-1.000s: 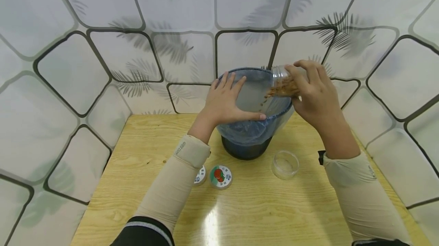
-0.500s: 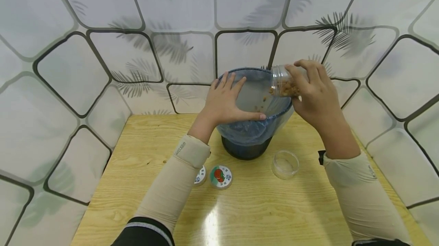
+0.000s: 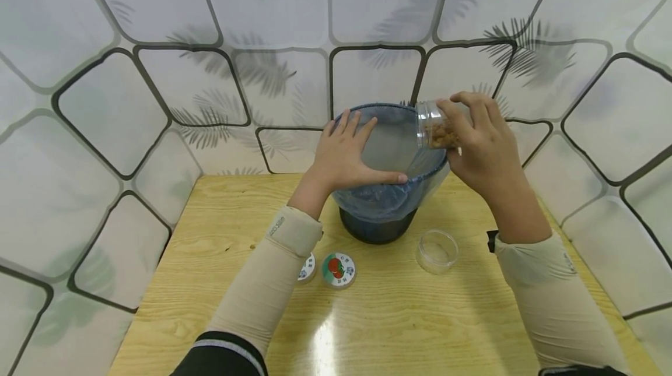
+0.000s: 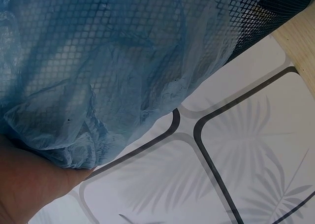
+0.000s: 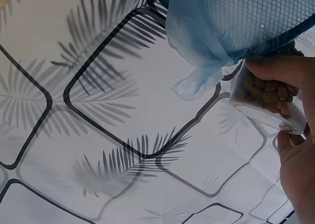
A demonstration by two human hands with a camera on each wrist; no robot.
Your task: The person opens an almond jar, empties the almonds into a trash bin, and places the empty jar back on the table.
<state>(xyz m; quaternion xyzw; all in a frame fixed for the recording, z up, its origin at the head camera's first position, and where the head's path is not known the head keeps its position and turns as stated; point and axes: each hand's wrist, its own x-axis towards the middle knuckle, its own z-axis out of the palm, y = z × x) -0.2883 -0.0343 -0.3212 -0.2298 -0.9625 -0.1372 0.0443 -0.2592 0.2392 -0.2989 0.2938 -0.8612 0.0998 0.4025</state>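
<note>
A dark mesh wastebasket [image 3: 375,231] stands upright near the back of the table, lined with a blue translucent plastic bag [image 3: 367,204] folded over its rim. My left hand [image 3: 343,157] rests on that rim with fingers spread and thumb stretched along the near edge. With my right hand [image 3: 483,148] I grip a clear plastic jar [image 3: 426,116], tipped sideways so its mouth points over the basket's right side. Small brown nut-like pieces [image 5: 268,92] lie inside the jar, seen through its wall in the right wrist view. The basket's bottom is hidden.
On the wooden table [image 3: 399,323] a clear round lid [image 3: 437,252] lies right of the basket's front. A round container with a tomato picture [image 3: 338,270] sits near my left forearm, which partly covers a similar one [image 3: 307,268]. Patterned wall covering [image 3: 289,84] surrounds the table.
Brown pieces were dropping from the jar's mouth into the basket earlier; none are seen falling now. Fewer pieces show in the jar. Both hands have stayed nearly in place.
</note>
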